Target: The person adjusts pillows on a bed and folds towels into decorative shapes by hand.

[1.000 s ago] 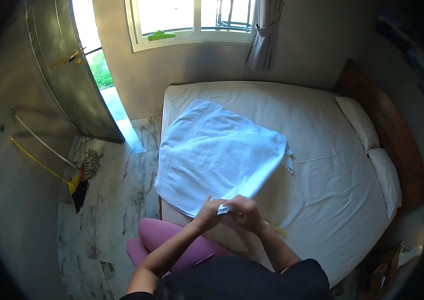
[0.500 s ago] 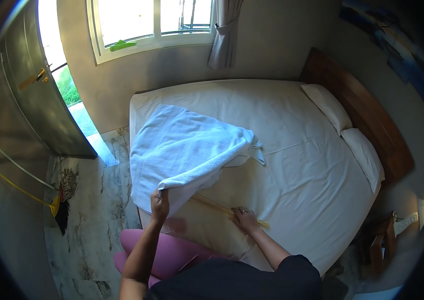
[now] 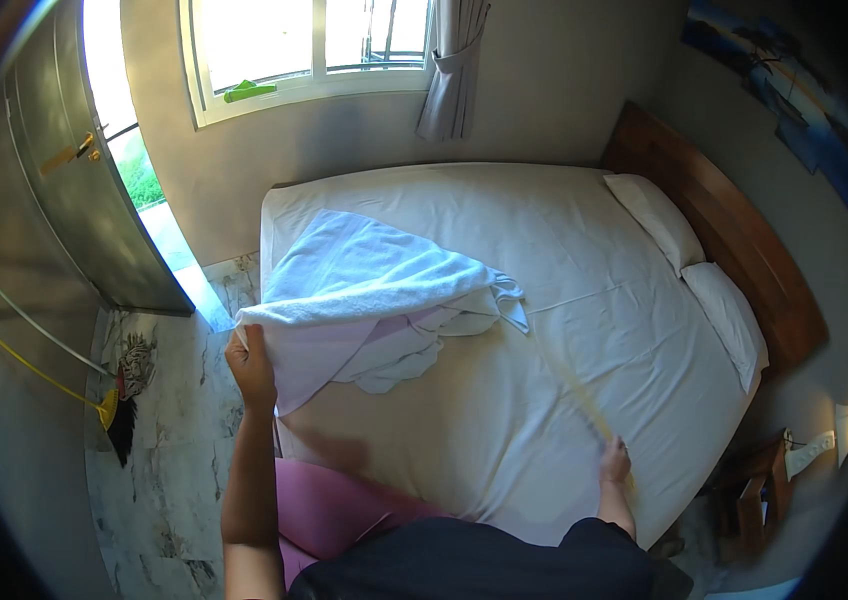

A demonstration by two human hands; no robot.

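Note:
My left hand (image 3: 252,360) is closed on the edge of a white towel (image 3: 374,262), lifting it at the foot of the bed. A rolled-back strip of the towel runs from this hand to a bunched corner near mid-bed, and its shaded underside shows below. Over the near side of the bed, my right hand (image 3: 615,462) grips a stick broom (image 3: 573,388), a bundle of thin straw-coloured sticks. Motion blurs the broom, which points up and left toward the towel's bunched corner. Under both lies the cream bed sheet (image 3: 534,240), lightly wrinkled.
Two pillows (image 3: 656,222) rest against the wooden headboard (image 3: 719,235). On the left, a long-handled broom (image 3: 109,408) and a mop (image 3: 136,362) stand by the wall, near the partly open door (image 3: 84,170). A small wooden stand (image 3: 759,490) is at the right.
My left hand has moved left and up, folding the towel's near edge back and baring more sheet. My right hand has swung right with the stick broom, which now angles the other way.

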